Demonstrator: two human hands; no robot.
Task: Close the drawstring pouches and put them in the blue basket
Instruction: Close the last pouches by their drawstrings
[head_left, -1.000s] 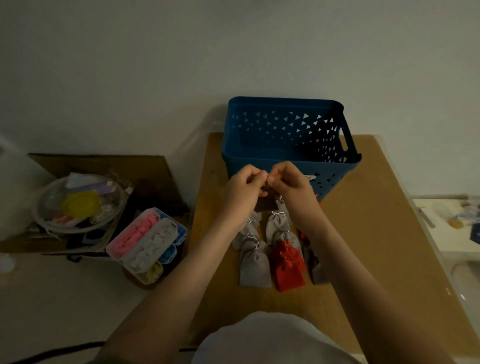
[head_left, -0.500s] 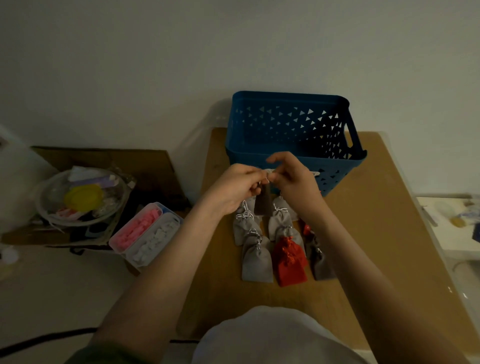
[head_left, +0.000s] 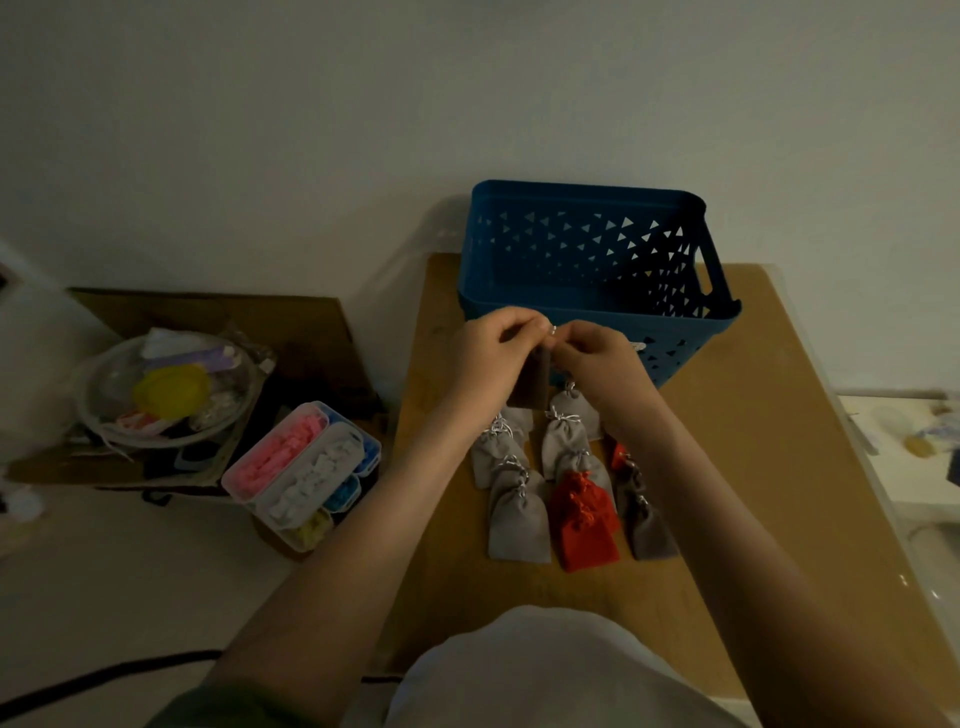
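L grip (head_left: 493, 358) & R grip (head_left: 597, 364) pinch dark pouch (head_left: 530, 387) cords, near side of blue basket (head_left: 571, 249); next, likely: cinch, drop in.

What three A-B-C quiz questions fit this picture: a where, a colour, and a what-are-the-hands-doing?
1. Where is the blue basket? A on the table behind the pouches; B on the floor; C on a chair.
2. The nearest middle pouch is: A green; B red; C yellow.
3. The left hand and right hand: A lie flat; B lift the basket; C pinch the dark pouch's top.
Key: 1A, it stands at the table's far end; 2B, bright red cloth; 3C, both curl round its top.
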